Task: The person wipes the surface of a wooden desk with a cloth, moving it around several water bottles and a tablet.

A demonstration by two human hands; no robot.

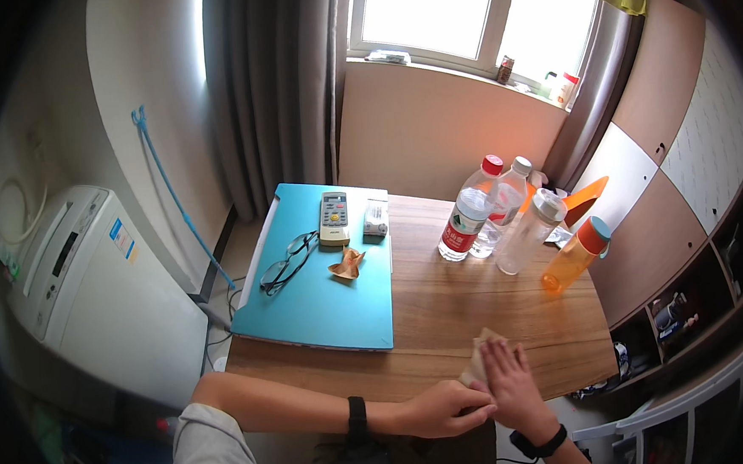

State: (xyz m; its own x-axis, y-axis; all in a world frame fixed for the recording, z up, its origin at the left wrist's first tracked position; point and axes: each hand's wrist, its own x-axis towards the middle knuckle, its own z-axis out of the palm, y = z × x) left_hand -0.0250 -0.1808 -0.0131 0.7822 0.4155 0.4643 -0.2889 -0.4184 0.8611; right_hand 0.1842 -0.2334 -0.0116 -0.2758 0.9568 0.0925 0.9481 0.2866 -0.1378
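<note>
My right hand (pixel 514 386) lies over a tan paper napkin (pixel 478 365) at the front right edge of the wooden table (pixel 432 313). Its fingers press together on the napkin, which sticks out beyond their far and left sides. Right beside it, my left hand (pixel 450 409) is closed, with its fingers curled and its tips against the right hand near the thumb. Whatever the left fingers may hold is hidden. Each wrist wears a black band.
A blue folder (pixel 325 307) bears glasses (pixel 287 263), a remote control (pixel 334 219), a small white box (pixel 376 217) and a crumpled brown paper (pixel 347 264). Clear bottles (pixel 465 224) and an orange bottle (pixel 573 258) stand at the back right. A white chair (pixel 655 419) is at the right.
</note>
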